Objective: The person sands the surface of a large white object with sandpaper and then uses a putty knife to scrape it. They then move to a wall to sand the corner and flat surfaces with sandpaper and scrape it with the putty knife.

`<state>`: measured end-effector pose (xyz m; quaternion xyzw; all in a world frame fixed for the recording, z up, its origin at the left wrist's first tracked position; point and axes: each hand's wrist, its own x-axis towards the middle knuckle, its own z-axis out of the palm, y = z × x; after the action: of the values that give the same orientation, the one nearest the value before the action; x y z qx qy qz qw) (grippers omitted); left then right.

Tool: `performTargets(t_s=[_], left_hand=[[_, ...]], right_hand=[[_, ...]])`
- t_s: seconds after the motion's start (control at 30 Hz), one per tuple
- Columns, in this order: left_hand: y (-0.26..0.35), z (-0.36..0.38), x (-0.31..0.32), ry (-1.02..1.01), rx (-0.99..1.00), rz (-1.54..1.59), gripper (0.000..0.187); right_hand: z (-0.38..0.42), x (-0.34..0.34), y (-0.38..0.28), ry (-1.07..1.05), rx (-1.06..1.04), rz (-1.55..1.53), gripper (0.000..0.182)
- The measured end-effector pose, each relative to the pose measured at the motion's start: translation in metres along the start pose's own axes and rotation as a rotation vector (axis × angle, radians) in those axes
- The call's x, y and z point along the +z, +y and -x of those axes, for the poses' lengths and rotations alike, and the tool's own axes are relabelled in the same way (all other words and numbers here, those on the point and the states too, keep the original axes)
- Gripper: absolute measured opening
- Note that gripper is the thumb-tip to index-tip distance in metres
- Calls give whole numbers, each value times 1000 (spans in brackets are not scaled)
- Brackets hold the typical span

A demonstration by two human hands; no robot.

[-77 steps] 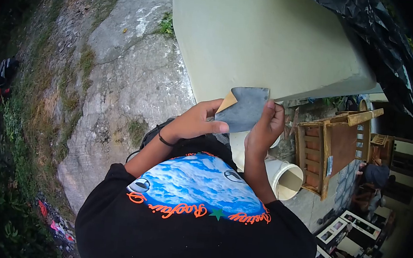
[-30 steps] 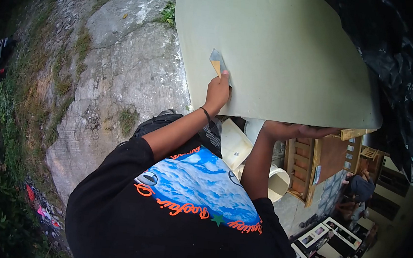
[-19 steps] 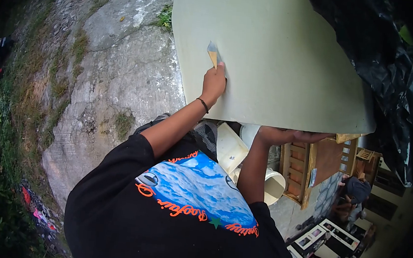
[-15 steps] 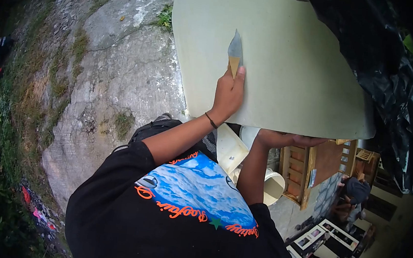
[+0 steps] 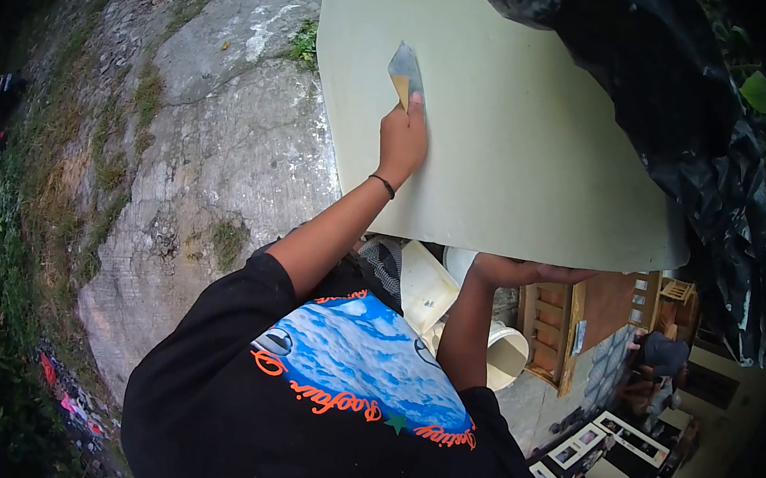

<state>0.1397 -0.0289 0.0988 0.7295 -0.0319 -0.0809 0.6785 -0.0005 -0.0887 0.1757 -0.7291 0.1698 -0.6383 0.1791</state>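
Now the folded grey sheet (image 5: 408,62), pinched in my left hand (image 5: 402,141), has shifted toward the left edge of the pale panel (image 5: 546,144), apparently mid-stroke; my right hand (image 5: 512,271) meets its near edge, finger closure hidden.

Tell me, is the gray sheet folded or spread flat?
Folded, at least partly: the gray sheet shows a tan turned-over flap by the left hand.

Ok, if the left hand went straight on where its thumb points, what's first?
Beyond the left hand and its grey sheet, the pale panel looks free up to the picture's top edge.
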Motion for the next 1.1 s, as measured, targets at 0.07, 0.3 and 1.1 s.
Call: performTargets(t_s=[0.07, 0.3, 1.1], left_hand=[[-14, -6, -3, -32, -34, -38, 44], [16, 15, 7, 120, 245, 23, 50], [-53, -17, -6, 5, -184, -61, 51]], right_hand=[[5, -10, 10, -48, -37, 102, 73], [4, -4, -2, -38, -34, 158, 79], [15, -9, 0, -53, -113, 279, 75]])
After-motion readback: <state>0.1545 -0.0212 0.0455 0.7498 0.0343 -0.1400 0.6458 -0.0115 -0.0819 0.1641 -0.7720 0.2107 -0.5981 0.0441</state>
